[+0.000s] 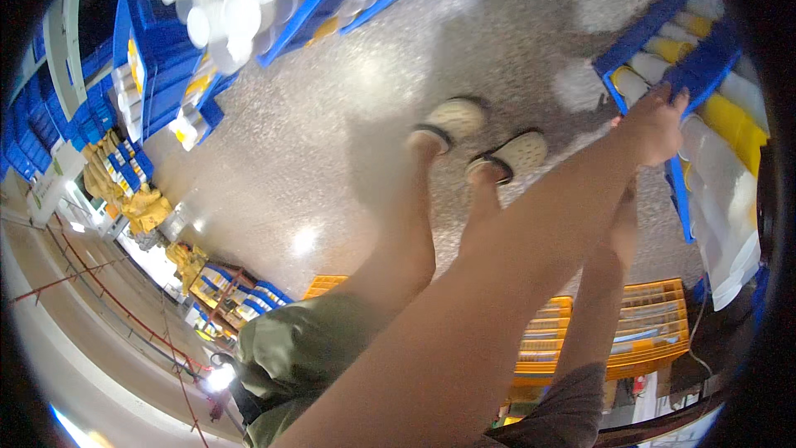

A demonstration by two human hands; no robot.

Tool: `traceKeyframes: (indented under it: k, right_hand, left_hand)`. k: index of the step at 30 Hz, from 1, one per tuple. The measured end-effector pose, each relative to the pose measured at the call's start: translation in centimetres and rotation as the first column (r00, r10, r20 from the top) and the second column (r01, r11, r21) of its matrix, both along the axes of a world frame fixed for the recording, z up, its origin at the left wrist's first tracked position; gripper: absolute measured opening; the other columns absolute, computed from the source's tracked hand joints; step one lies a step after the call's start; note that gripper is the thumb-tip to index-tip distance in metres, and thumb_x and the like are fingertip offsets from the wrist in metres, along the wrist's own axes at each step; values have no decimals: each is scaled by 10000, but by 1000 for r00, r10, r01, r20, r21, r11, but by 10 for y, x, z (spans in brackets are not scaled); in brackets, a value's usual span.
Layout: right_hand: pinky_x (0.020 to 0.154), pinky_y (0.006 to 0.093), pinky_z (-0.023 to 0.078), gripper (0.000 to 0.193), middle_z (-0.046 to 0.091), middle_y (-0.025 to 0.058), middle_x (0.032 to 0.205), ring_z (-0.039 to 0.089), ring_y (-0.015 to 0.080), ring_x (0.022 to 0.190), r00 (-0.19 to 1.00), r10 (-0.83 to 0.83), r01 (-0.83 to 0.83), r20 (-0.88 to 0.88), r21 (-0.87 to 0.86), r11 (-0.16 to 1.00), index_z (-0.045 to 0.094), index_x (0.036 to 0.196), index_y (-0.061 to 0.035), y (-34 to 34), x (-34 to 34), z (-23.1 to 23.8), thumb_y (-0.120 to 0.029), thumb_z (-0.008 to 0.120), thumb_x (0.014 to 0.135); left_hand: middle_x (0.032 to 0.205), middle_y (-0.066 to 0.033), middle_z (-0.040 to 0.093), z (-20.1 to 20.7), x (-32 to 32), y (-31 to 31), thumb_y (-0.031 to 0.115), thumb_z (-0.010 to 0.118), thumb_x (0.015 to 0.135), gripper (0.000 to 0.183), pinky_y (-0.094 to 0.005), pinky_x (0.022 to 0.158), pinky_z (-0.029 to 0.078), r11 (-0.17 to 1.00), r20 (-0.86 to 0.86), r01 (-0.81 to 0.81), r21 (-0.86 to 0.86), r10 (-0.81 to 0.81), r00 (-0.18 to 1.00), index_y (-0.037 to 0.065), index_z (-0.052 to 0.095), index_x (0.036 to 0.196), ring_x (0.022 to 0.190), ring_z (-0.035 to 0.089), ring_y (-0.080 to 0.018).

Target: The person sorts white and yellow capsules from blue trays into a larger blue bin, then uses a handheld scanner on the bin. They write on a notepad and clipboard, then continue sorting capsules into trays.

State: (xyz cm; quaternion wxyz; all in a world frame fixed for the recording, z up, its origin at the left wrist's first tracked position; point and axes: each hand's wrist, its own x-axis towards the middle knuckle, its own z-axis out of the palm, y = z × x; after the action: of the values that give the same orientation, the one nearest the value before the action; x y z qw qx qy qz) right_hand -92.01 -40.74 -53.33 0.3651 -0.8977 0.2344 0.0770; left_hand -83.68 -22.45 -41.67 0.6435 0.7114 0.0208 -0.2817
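Note:
My left hand (pixel 655 129) reaches across to the far right, its fingers closed over the edge of a blue crate (pixel 706 65). White and yellow cylindrical pieces (pixel 667 50) lie inside that crate. A translucent white plastic sheet or bag (pixel 720 191) hangs beside it, next to a yellow piece (pixel 734 126). My right forearm (pixel 604 282) rises toward the same crate beneath the left one. The left hand and wrist hide most of my right hand, so its grip does not show.
At upper left, blue crates (pixel 170 75) hold piled white and yellow cylindrical pieces (pixel 249 0). Orange slatted crates (pixel 647 324) stand near my right arm. Yellow sacks or cloths (pixel 145 208) and more stacked crates (pixel 236 290) line the left. My sandalled feet (pixel 456 119) are on the speckled floor (pixel 282 166).

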Motion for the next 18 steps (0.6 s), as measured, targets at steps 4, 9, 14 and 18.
traceKeyframes:
  k: [4, 9, 14, 18]
  right_hand:
    - [955, 402, 468, 253, 581, 82, 1177, 548, 218, 1074, 993, -122, 121, 1, 96, 988, 529, 1143, -39, 72, -77, 6, -177, 500, 933]
    - [948, 403, 472, 232, 583, 83, 1159, 551, 219, 1056, 963, -268, 260, 21, 182, 948, 532, 1117, -35, 162, -164, 15, -166, 495, 930]
    - [941, 405, 476, 211, 585, 85, 1141, 555, 219, 1037, 926, -376, 368, -24, 275, 888, 535, 1092, -32, 262, -271, 32, -155, 490, 927]
    - [935, 406, 479, 195, 587, 86, 1126, 558, 220, 1022, 893, -441, 443, -92, 355, 823, 537, 1072, -29, 336, -380, 41, -146, 486, 925]
  left_hand:
    - [1403, -305, 376, -3, -76, 41, 188, 559, 821, 667, -445, 1085, 352, 997, 44, 21, 78, -24, 999, 2, 355, 1429, 1295, 403, -426]
    - [1457, -264, 325, 5, -164, 114, 183, 550, 825, 656, -467, 1092, 343, 988, -99, 147, 53, -141, 985, 67, 365, 1444, 1325, 376, -404]
    - [1495, -235, 293, 8, -239, 203, 178, 521, 836, 628, -478, 1047, 403, 971, -46, 238, 29, -237, 971, 105, 381, 1443, 1343, 362, -389]
    - [1388, -264, 422, 2, -309, 263, 183, 531, 823, 634, -448, 1019, 429, 974, -114, 221, 56, -214, 970, 90, 392, 1434, 1250, 468, -388]
